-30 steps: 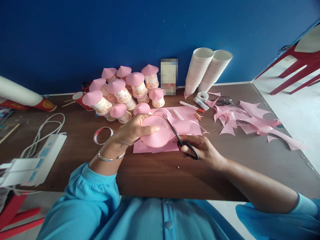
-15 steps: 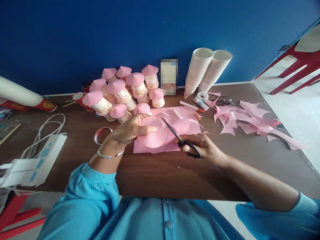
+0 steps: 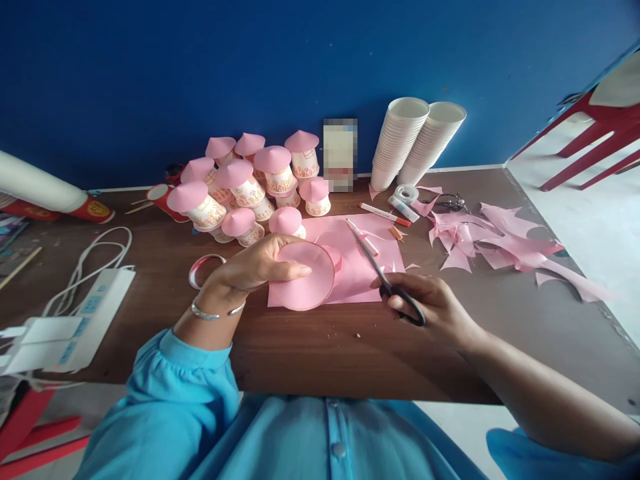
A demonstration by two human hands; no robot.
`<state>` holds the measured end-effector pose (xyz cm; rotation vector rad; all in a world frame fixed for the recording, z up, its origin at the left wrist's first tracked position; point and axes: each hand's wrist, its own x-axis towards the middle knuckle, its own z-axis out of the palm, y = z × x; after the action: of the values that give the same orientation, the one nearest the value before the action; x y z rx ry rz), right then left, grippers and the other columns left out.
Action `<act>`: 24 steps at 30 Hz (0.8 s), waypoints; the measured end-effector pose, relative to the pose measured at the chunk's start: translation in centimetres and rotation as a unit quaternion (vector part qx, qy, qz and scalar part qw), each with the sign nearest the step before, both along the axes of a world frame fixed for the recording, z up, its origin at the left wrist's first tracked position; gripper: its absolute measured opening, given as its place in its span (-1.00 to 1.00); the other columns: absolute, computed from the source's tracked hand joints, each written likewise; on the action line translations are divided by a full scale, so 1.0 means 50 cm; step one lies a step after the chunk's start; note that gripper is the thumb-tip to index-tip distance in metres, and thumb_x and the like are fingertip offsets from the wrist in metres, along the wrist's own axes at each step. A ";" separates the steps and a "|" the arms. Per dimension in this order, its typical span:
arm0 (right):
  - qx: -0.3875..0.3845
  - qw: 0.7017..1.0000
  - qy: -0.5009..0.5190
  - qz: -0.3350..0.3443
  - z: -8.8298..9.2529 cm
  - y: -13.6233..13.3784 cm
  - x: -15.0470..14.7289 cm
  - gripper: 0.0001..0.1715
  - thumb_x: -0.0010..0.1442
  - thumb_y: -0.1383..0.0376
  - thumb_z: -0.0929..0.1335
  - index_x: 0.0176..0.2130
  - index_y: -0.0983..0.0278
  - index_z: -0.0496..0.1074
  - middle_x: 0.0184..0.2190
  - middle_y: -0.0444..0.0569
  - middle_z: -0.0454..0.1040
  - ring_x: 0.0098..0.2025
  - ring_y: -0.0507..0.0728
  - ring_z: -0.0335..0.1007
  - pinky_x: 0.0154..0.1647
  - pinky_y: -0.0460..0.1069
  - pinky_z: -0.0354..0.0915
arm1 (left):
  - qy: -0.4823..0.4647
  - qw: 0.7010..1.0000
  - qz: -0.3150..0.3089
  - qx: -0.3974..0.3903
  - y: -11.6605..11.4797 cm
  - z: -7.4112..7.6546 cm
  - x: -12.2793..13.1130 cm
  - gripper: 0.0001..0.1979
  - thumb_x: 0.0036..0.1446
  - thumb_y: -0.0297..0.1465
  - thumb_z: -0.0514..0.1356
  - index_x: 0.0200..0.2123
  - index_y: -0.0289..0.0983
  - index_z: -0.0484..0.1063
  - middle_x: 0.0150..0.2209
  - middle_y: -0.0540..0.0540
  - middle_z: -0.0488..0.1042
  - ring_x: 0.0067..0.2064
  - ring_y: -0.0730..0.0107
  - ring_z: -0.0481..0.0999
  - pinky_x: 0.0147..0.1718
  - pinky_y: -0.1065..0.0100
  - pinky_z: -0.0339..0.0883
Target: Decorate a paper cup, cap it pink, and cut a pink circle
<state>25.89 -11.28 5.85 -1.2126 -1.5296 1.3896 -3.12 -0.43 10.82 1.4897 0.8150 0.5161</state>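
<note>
My left hand (image 3: 267, 263) pinches a round pink paper disc (image 3: 307, 287) with a reddish line along its edge, the thumb lying on top. In my right hand (image 3: 425, 300) is a pair of scissors (image 3: 373, 259) with dark handles; its blades look closed and point up and left, apart from the disc. Under both lies a pink paper sheet (image 3: 357, 283). A marker (image 3: 371, 246) rests on that sheet near the blades. Behind my left hand stand several paper cups with pink cone tops (image 3: 273, 160) and orange drawings.
Two stacks of white paper cups (image 3: 403, 140) stand by the blue wall. Pink paper scraps (image 3: 500, 237) lie at the right. A red-and-white marker (image 3: 385, 214), a tape roll (image 3: 406, 194) and another ring of tape (image 3: 193, 272) are on the table. A power strip (image 3: 103, 303) with cables is left.
The scissors have moved right, away from the disc's edge. A loose paper strip has come off beside the disc, and my left hand has lowered the disc slightly.
</note>
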 end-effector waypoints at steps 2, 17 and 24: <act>0.078 0.991 -0.080 -0.072 -0.001 -0.011 0.020 -0.52 0.22 -0.03 0.49 -0.02 0.23 0.55 -0.38 -0.05 0.53 -0.42 0.08 0.39 -0.41 -0.03 0.35 | -0.002 1.000 -0.022 -0.012 -0.007 -0.003 -0.015 -0.78 0.00 -0.28 0.41 -0.28 -0.26 0.62 -0.44 0.02 0.53 -0.38 0.40 0.46 -0.39 0.42 0.36; 0.274 0.943 -0.181 0.059 0.006 0.009 -0.034 -0.62 0.18 0.48 0.37 -0.02 0.21 0.49 -0.19 -0.01 0.65 -0.25 0.08 0.61 -0.24 -0.07 0.51 | -0.070 0.969 0.237 0.006 -0.045 -0.015 -0.051 -0.76 -0.19 -0.33 0.48 -0.39 -0.21 0.58 -0.45 -0.02 0.52 -0.40 0.34 0.48 -0.48 0.40 0.41; 0.334 0.911 -0.235 -0.058 0.142 0.043 0.164 -0.74 0.30 0.28 0.43 0.00 0.15 0.54 -0.11 0.03 0.65 -0.10 0.15 0.60 -0.08 0.04 0.52 | -0.078 0.960 0.268 -0.003 -0.046 -0.009 -0.042 -0.73 -0.25 -0.34 0.50 -0.41 -0.20 0.58 -0.46 0.01 0.53 -0.44 0.41 0.42 -0.52 0.43 0.38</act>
<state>34.08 -9.10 12.93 -1.1973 -1.9911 0.4115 -5.23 -2.72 10.35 1.1949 1.0956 1.0204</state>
